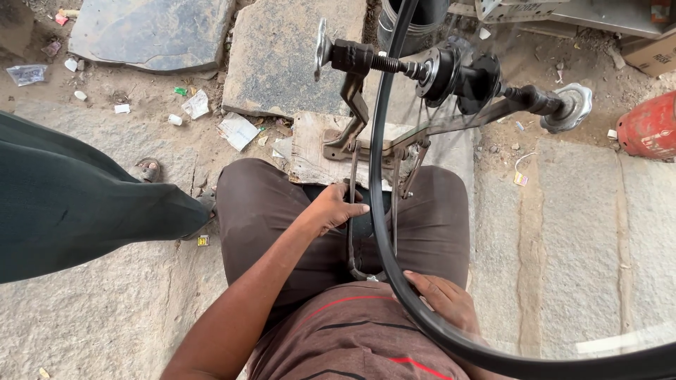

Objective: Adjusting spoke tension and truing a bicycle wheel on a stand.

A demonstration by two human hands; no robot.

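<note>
Resting flat and unclenched against the black wheel rim [380, 211], the right hand [440, 299] steadies it while the left hand [334, 207] wraps the metal stand [351, 211] beside it.

We see our left hand [336, 208] gripping the metal stand [352, 211] at centre frame, our right hand [443, 299] resting against the wheel rim [377, 183] below.

Left hand [334, 209] stretched forward, grip curled — right hand [443, 299] lies near the belly.

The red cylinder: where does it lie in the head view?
The red cylinder lies at the right edge, on the ground just right of the truing stand's round knob.
</note>
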